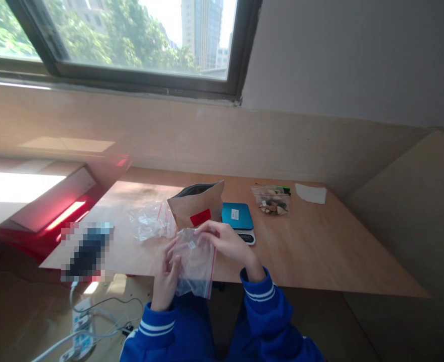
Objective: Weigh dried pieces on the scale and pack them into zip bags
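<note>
Between my two hands is a clear zip bag (195, 266) with a red stripe along its right side and a small white label. My left hand (166, 274) grips its left edge, thumb over the plastic. The fingers of my right hand (225, 241) pinch the bag's upper part. Just behind it stands an open brown paper pouch (182, 208) with a red label. A digital scale (237, 216) with a blue top sits to the right of the pouch, partly hidden by my right hand. Other clear plastic bags (152, 221) lie crumpled on the left.
A zip bag of brownish pieces (272, 201) lies right of the scale, near a white sheet of paper (311, 193). A blurred-out dark object (86, 251) is at the table's left edge. Below it, a power strip (82, 327) with cables lies on the floor.
</note>
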Demonstrator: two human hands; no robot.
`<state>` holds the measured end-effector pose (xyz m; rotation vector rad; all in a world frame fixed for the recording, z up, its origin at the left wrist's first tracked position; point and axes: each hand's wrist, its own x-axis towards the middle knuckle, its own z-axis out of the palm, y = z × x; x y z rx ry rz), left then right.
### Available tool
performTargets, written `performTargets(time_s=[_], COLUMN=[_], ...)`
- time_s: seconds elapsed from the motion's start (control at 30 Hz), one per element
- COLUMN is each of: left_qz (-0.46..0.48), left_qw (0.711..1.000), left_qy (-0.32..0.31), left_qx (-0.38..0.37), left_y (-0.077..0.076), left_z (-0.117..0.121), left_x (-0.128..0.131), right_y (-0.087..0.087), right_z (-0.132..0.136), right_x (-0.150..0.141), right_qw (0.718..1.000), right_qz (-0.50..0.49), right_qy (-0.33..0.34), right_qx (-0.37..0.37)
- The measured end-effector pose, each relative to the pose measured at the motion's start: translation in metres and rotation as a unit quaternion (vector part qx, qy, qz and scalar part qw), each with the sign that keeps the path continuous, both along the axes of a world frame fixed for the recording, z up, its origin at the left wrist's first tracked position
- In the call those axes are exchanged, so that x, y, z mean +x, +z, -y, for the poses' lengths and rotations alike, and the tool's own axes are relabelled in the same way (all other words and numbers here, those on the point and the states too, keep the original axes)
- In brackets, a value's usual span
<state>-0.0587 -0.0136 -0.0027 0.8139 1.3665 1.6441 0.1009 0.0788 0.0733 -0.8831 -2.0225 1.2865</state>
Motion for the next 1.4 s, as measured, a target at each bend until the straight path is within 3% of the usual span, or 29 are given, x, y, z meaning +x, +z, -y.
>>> performTargets(time_s=[0.13,0.23,0.3,0.37,0.4,0.5,0.63,0.83,0.93,1.03,1.1,1.13,1.27,1.33,1.4], left_qz=[-0.034,-0.053,-0.065,-0.075,-0.082,-0.106,-0.143,-0.267,-0.316,-0.422,-0.52,-0.562,-0.599,-0.586,-0.582], left_qw=[0.991,0.99,0.994,0.995,0.994,0.986,0.979,0.933,0.9,0.845,0.805,0.791,0.793,0.796,0.798], left_qy=[-0.102,-0.086,-0.037,0.023,0.053,0.121,0.146,0.184,0.249,0.296,0.269,0.227,-0.019,-0.068,-0.077], left_qx=[-0.08,-0.096,-0.083,-0.059,-0.048,-0.028,-0.018,-0.155,-0.169,-0.143,-0.1,-0.081,-0.109,-0.134,-0.139], left_y=[-0.004,-0.008,-0.01,-0.01,-0.009,-0.004,0.008,0.012,0.008,0.008,0.007,0.006,-0.015,-0.028,-0.036], left_z=[-0.001,0.002,0.004,0.006,0.006,0.002,-0.028,-0.095,-0.104,-0.095,-0.091,-0.091,-0.106,-0.116,-0.121], left_x=[-0.01,-0.023,-0.035,-0.05,-0.057,-0.079,-0.107,-0.136,-0.133,-0.122,-0.118,-0.117,-0.121,-0.124,-0.124], right_y=[-0.007,-0.02,-0.034,-0.049,-0.056,-0.072,-0.078,-0.084,-0.085,-0.082,-0.077,-0.074,-0.056,-0.046,-0.037], right_z=[-0.004,-0.015,-0.033,-0.057,-0.071,-0.111,-0.154,-0.18,-0.178,-0.169,-0.162,-0.157,-0.134,-0.119,-0.1], right_x=[0.008,0.027,0.049,0.076,0.09,0.129,0.167,0.2,0.208,0.213,0.218,0.221,0.235,0.242,0.247], right_qw=[0.998,0.998,0.995,0.959,0.92,0.872,0.835,0.792,0.775,0.761,0.755,0.753,0.736,0.727,0.728], right_qz=[-0.06,-0.051,-0.016,0.076,0.151,0.222,0.312,0.431,0.464,0.483,0.491,0.494,0.5,0.498,0.479], right_qy=[0.015,-0.011,-0.096,-0.241,-0.318,-0.393,-0.414,-0.401,-0.395,-0.396,-0.397,-0.398,-0.415,-0.427,-0.44], right_qx=[-0.024,-0.02,0.021,0.124,0.175,0.192,0.184,0.161,0.168,0.173,0.176,0.177,0.188,0.201,0.219])
